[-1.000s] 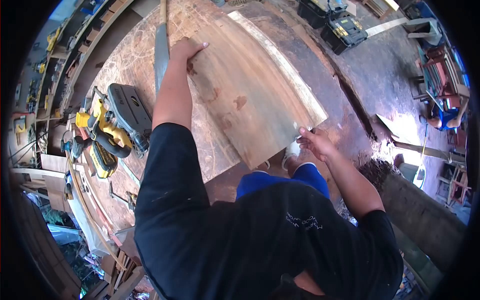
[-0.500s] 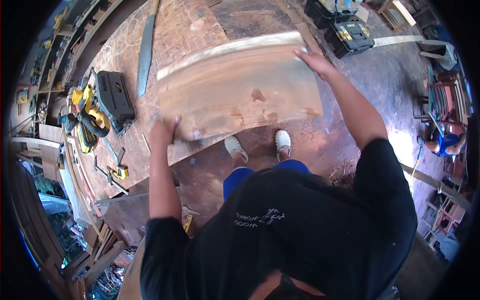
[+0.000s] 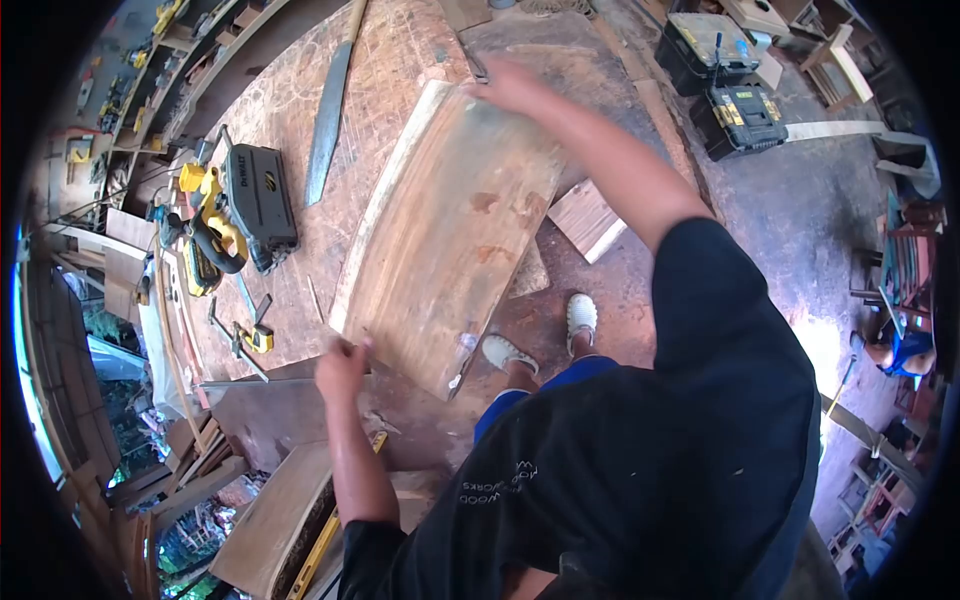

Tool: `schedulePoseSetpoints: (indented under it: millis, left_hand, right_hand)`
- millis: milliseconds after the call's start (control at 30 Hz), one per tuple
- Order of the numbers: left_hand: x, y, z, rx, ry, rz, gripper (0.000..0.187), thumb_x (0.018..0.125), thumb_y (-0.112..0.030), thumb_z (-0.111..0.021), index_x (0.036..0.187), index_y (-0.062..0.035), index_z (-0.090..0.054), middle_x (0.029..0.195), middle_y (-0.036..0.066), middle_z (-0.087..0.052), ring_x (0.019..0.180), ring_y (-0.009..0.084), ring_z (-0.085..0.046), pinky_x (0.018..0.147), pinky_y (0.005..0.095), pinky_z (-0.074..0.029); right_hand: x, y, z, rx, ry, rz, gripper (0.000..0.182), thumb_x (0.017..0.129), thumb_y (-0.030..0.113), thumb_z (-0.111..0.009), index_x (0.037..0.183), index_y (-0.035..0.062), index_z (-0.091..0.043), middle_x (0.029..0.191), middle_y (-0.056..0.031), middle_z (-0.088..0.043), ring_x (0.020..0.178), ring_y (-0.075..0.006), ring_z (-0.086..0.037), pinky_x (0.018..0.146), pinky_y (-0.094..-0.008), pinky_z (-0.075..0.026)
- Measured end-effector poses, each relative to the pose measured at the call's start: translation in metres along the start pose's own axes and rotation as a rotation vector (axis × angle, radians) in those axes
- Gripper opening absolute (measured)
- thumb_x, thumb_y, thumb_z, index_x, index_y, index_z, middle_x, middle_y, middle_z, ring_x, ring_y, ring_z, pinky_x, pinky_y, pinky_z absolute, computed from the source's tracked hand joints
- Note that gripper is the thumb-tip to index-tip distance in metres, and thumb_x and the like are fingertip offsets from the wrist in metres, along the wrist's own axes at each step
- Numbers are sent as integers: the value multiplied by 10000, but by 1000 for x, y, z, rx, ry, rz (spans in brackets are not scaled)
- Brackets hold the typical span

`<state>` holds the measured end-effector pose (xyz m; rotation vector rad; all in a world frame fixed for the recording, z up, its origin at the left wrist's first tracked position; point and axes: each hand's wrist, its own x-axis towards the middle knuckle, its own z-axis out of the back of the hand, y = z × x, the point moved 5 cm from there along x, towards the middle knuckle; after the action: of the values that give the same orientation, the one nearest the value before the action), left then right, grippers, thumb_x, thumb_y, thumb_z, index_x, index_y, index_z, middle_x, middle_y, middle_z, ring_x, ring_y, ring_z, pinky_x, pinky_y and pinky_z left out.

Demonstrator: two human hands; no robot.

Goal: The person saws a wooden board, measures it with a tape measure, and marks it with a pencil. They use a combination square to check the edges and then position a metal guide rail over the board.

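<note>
A wide wooden board (image 3: 445, 220) with one pale curved edge and some reddish patches slants across the worktable (image 3: 270, 110). My left hand (image 3: 343, 368) is closed on its near left corner, thumb on top. At the far end, my right hand (image 3: 512, 85) grips the other corner, with its fingers partly hidden. Left of the board lies a handsaw (image 3: 328, 125) with a long blade. A smaller wood offcut (image 3: 588, 218) shows below the board's right side.
On the table's left are a yellow-and-black power tool (image 3: 208, 235), a dark DeWalt case (image 3: 262, 205), a clamp (image 3: 235, 340) and a yellow tape measure (image 3: 260, 338). Toolboxes (image 3: 740, 118) stand at far right. A yellow level (image 3: 318, 555) and another board (image 3: 275, 520) lie near my left.
The board has turned from lying crosswise to a steep slant. My right hand swung left and away, my left hand came nearer. The offcut beneath is now visible.
</note>
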<state>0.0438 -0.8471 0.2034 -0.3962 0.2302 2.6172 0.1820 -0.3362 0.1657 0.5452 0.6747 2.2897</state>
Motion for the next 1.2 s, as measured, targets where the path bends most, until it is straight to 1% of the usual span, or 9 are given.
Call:
schedulePoseSetpoints:
  millis: [67, 100, 200, 267, 400, 633, 867, 967, 1200]
  left_hand:
    - [38, 4, 10, -203, -177, -166, 822, 696, -441, -805, 1330, -40, -467, 1282, 234, -551, 1161, 379, -556, 948, 433, -459]
    - [61, 9, -4, -218, -179, -174, 822, 696, -441, -805, 1330, -40, -467, 1282, 234, -551, 1161, 379, -556, 948, 433, -459]
    - [108, 5, -41, -564, 51, -336, 1023, 650, -353, -864, 1405, 88, -333, 1362, 299, -466, 1271, 361, -480, 1060, 402, -392]
    - [94, -5, -25, -544, 39, -318, 1021, 658, -379, -856, 1404, 85, -336, 1355, 301, -472, 1266, 367, -483, 1057, 405, -395]
    - [64, -18, -29, -443, 47, -236, 1032, 672, -447, -838, 1399, 88, -338, 1329, 308, -492, 1251, 382, -495, 1052, 411, -399]
    - [23, -67, -75, -804, -51, -340, 583, 905, -292, -621, 1321, 72, -436, 1233, 306, -552, 1153, 418, -549, 979, 437, -435]
    - [19, -93, -86, -845, -315, -328, 498, 966, -216, -498, 1364, 72, -413, 1273, 274, -549, 1212, 343, -526, 1019, 383, -392]
    - [12, -99, -72, -964, -319, -334, 532, 948, -200, -508, 1365, 111, -401, 1316, 309, -509, 1253, 378, -497, 1038, 402, -384]
    - [37, -113, -72, -1028, -292, -268, 555, 953, -227, -521, 1385, 96, -388, 1341, 284, -507, 1267, 354, -492, 1045, 368, -378]
  right_hand:
    - [-73, -16, 45, 125, -317, -32, 706, 854, 421, -657, 1391, 27, -422, 1406, -210, -457, 1302, -367, -432, 1085, -439, -345]
    - [-118, -23, 56, 293, -416, -79, 732, 865, 424, -646, 1401, -4, -392, 1418, -242, -429, 1319, -378, -411, 1094, -428, -335]
    - [-236, -21, 9, 491, 165, -667, 920, 900, 526, -581, 1480, -52, -161, 1464, -308, -320, 1389, -386, -302, 1150, -448, -255]
    - [-275, -2, -38, 453, 270, -484, 869, 915, 462, -593, 1482, -43, -169, 1451, -313, -338, 1359, -370, -365, 1122, -426, -309]
    - [-238, 41, -34, 742, 121, -496, 762, 930, 360, -609, 1469, -26, -233, 1397, -280, -431, 1287, -327, -463, 1070, -395, -373]
    - [-89, -53, -52, 946, 142, -462, 622, 952, 352, -584, 1421, 2, -371, 1286, -203, -567, 1172, -269, -562, 965, -388, -472]
    - [-164, -9, -12, 798, 258, -592, 669, 952, 355, -588, 1464, 31, -305, 1415, -212, -443, 1300, -245, -440, 1036, -361, -392]
    - [-186, -10, -33, 917, 157, -401, 629, 959, 335, -579, 1452, 31, -332, 1400, -211, -465, 1279, -249, -464, 1033, -359, -392]
    - [-130, -23, -43, 936, 179, -449, 630, 961, 312, -577, 1477, 68, -312, 1330, -178, -532, 1173, -250, -545, 904, -370, -491]
